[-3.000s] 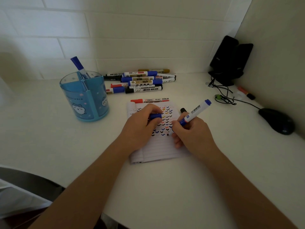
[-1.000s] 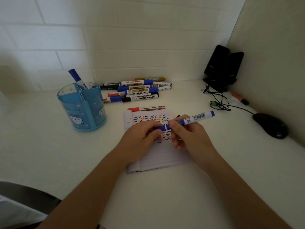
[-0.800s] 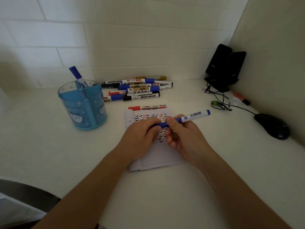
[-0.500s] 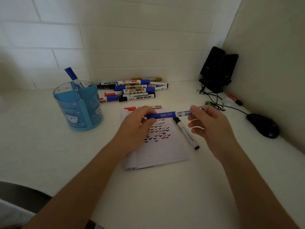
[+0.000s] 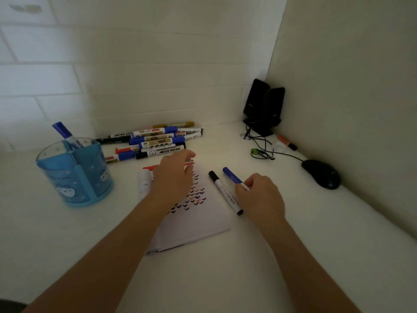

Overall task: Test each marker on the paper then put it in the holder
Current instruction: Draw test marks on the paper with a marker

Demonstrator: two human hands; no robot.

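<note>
- The blue holder (image 5: 75, 175) stands toward the left side of the counter (image 5: 293, 245), well back from its near edge. One blue-capped marker (image 5: 67, 135) leans in a rear compartment. The holder looks like rigid plastic and broad-based; I judge that it would not tip when a marker is dropped in.
- The pile of untested markers (image 5: 155, 141) lies along the counter's back edge against the wall, just right of the holder. They are smooth round barrels, probably light and stiff, and likely to roll if nudged.
- The left hand (image 5: 173, 179) hovers over the far end of the paper (image 5: 191, 220), fingers spread and loose, gripping nothing. Its fingertips reach toward a red marker (image 5: 149, 167) lying at the paper's far edge.
- The paper sits mid-counter, covered in small test ticks; thin and soft, it could slide under a pressing pen.
- A black-capped marker (image 5: 223, 190) lies on the counter, along the paper's right edge.
- The right hand (image 5: 259, 195) pinches the blue marker (image 5: 233, 178), cap on and pointing away, just beside the black one. Only the barrel's lower part is held. A mid-barrel grip should suit best for carrying it across to the holder; the plastic may be slippery.
</note>
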